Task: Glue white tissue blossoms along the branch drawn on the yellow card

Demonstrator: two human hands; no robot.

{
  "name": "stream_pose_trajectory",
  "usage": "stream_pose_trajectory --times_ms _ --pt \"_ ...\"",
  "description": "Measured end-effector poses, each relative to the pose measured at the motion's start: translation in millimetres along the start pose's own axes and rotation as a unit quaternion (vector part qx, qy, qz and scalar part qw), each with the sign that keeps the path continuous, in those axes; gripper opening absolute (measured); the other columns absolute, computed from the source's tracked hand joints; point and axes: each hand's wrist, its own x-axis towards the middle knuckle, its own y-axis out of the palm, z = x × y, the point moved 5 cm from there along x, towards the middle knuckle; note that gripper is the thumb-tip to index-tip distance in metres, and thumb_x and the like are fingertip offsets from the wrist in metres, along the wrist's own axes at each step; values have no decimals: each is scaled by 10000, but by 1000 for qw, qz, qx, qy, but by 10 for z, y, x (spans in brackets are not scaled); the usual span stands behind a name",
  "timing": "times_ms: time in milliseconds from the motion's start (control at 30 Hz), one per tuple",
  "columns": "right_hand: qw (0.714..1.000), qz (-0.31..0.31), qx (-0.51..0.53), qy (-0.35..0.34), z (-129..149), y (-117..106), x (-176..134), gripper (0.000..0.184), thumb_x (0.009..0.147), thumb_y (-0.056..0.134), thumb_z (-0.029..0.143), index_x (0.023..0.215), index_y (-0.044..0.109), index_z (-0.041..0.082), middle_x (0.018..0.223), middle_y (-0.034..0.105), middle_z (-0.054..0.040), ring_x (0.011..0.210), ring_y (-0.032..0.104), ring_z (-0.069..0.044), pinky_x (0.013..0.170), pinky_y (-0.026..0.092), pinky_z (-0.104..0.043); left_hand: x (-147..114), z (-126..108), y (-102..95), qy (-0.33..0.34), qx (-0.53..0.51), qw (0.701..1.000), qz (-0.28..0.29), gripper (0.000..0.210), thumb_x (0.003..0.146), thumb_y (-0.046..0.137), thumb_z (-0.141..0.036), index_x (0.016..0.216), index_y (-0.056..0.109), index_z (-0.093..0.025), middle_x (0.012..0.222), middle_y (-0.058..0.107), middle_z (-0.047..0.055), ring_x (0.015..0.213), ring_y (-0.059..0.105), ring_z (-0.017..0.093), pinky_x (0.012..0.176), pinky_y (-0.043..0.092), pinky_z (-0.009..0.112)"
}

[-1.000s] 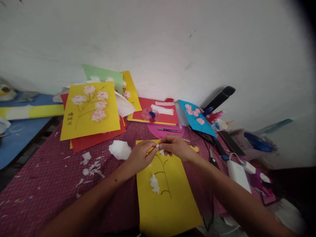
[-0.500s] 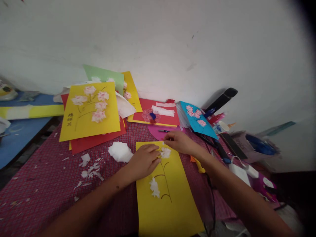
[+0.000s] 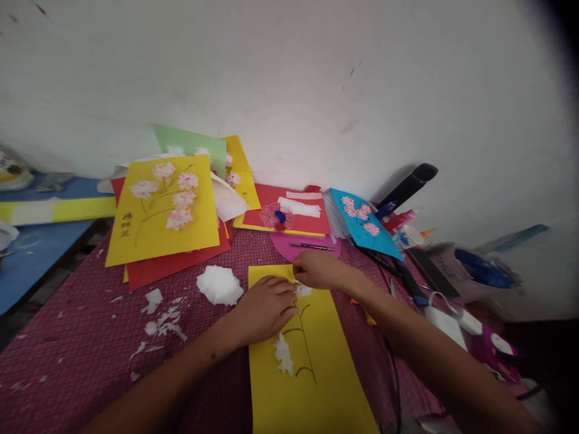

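A yellow sheet of paper point(image 3: 312, 404) lies on the table, bearing a drawn brown branch and a white paper flower point(image 3: 284, 354) at its left. Higher up on it sits a second white tissue-paper flower point(image 3: 303, 291), partly covered by my hands. My left hand point(image 3: 266, 307) rests flat across the sheet's upper left with fingers stretched, their tips at this flower's left edge. Curled fingers of my right hand point(image 3: 316, 270) are closed at the flower's upper edge; the fingertips are hidden. Left of the sheet lies a stack of white tissue paper point(image 3: 220, 285).
White paper scraps point(image 3: 165, 322) litter the red checked tablecloth at left. Behind them leans a yellow flower picture point(image 3: 154, 241) on red sheets. A pen point(image 3: 312, 246) lies on a purple disc. At right are a blue card point(image 3: 368, 238), a paper cup point(image 3: 409, 236) and a white charger point(image 3: 446, 325).
My right hand has come down and slightly left, from above the upper flower onto it, covering more of it. My left hand stays on the sheet. The view has shifted slightly.
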Motion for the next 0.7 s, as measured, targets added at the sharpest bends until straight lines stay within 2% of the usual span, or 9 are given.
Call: stream_pose_trajectory --times_ms 367,533,700 --pt "999 26 -26 0 51 38 43 231 754 544 196 821 764 172 805 754 -103 712 672 -213 547 335 -264 9 -12 -22 7 -28 1000 -6 210 952 466 -285 947 660 -208 1067 688 46 1082 583 211 1008 404 407" --pt "999 26 -39 -19 77 39 54 238 751 537 191 815 765 174 800 753 -104 697 670 -210 537 331 -266 7 -9 -17 6 -29 1000 -7 200 949 476 -279 937 662 -208 1060 690 39 1076 582 211 1001 403 403" --pt "998 48 -40 -15 106 24 42 233 772 555 189 861 770 184 853 758 -100 743 681 -211 585 377 -257 7 -7 -2 6 -21 1000 11 203 956 470 -285 939 655 -203 1102 685 38 1083 581 214 1007 394 409"
